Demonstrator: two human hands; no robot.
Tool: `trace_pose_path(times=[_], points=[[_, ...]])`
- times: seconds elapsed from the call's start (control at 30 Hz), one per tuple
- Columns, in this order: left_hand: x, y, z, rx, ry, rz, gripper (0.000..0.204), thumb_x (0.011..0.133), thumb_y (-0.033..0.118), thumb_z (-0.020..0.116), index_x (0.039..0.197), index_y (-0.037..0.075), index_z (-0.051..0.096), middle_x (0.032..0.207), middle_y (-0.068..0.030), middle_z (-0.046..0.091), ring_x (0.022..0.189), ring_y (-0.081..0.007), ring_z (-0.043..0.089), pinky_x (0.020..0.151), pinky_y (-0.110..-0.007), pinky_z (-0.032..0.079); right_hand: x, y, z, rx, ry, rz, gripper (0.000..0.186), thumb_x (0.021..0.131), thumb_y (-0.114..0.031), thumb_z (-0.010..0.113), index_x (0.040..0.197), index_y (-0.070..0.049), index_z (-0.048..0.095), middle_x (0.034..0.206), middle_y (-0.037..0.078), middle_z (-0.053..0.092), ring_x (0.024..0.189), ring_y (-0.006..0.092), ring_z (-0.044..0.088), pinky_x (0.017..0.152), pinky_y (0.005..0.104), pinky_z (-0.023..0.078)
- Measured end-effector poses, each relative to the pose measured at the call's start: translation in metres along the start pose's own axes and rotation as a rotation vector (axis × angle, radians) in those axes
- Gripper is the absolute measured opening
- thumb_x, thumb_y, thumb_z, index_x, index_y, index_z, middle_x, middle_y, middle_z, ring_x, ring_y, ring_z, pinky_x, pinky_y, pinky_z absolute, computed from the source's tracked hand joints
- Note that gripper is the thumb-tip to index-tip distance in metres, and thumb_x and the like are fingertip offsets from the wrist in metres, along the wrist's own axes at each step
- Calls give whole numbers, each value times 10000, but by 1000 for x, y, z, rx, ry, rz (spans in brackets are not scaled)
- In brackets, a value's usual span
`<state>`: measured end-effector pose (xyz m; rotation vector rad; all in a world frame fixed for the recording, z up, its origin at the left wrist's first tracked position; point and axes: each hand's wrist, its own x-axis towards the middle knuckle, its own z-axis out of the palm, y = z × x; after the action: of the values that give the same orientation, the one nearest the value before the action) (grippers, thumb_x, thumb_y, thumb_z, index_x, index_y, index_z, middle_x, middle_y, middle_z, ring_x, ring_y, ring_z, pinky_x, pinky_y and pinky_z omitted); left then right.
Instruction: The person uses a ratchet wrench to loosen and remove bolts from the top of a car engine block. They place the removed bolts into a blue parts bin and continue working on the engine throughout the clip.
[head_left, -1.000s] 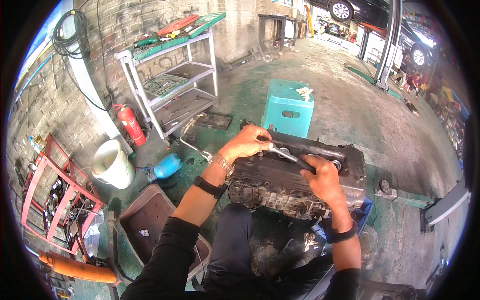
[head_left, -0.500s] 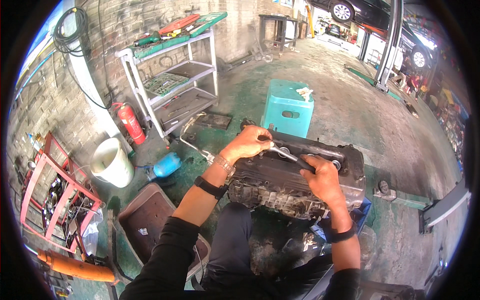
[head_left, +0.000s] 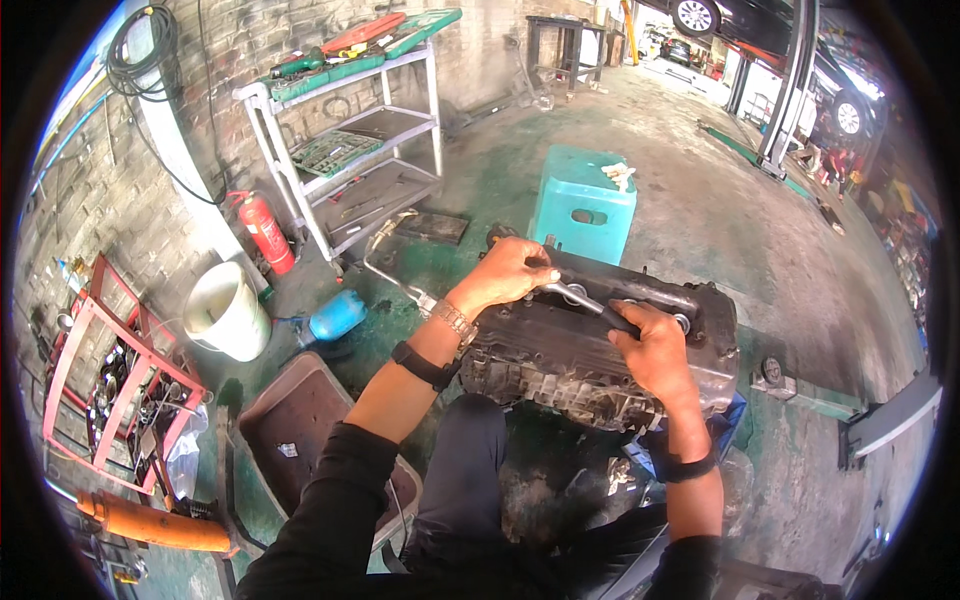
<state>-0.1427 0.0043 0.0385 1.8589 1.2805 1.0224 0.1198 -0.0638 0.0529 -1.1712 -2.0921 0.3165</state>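
Mid-frame, the wrench (head_left: 582,298) slants down-right over the engine (head_left: 545,345) — right hand (head_left: 652,350) wrapped round its handle, left hand (head_left: 512,272) curled closed on its upper-left end.

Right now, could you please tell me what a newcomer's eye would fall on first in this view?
Probably the bright turquoise stool, standing just beyond the dark engine part near the middle. Next, over that part, the right hand holds a metal tool by its black handle, with the left hand at its other end. The red fire extinguisher also stands out, on the left near the brick wall.
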Motion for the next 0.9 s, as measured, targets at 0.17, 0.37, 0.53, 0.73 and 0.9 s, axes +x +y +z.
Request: trace_pose_path(times=[0.17, 0.37, 0.53, 0.73, 0.9], points=[[0, -2, 5, 54, 73, 88, 265, 874, 200, 728, 896, -60, 682, 668, -87, 636, 573, -141, 563, 560, -331, 456, 0, 3, 0, -8, 4, -18, 360, 768, -86, 740, 1124, -76, 691, 1036, 173, 686, 967, 382, 650, 816, 421, 525], [-2, 0, 9, 52, 101, 39, 259, 875, 224, 709, 944, -25, 698, 740, -105, 670, 667, -159, 601, 635, -342, 480, 3, 10, 1, -41, -15, 8, 365, 771, -136, 746, 1129, -81, 696, 1067, 199, 687, 997, 398, 646, 838, 447, 520], [-4, 8, 11, 78, 162, 52, 267, 880, 202, 715, 905, -62, 690, 618, -77, 609, 550, -132, 559, 544, -317, 454, 5, 12, 0, -1, -9, 16, 370, 775, -148, 745, 1140, -102, 700, 1051, 197, 688, 987, 395, 651, 839, 440, 522], [-16, -2, 4, -111, 207, -27, 336, 947, 270, 662, 1006, -61, 680, 836, -94, 663, 762, -141, 601, 690, -311, 484, 15, 20, -4, -4, -17, 30, 356, 772, -147, 750, 1124, -113, 712, 1037, 186, 692, 980, 385, 655, 836, 427, 526], [-23, -15, 3, -377, 154, -41, 295, 974, 240, 642, 1016, -47, 691, 813, -3, 644, 737, -84, 539, 664, -273, 452, 44, 37, -16, -13, -119, -12, 383, 724, -54, 760, 1100, -5, 706, 1038, 190, 697, 948, 323, 678, 853, 353, 512]])
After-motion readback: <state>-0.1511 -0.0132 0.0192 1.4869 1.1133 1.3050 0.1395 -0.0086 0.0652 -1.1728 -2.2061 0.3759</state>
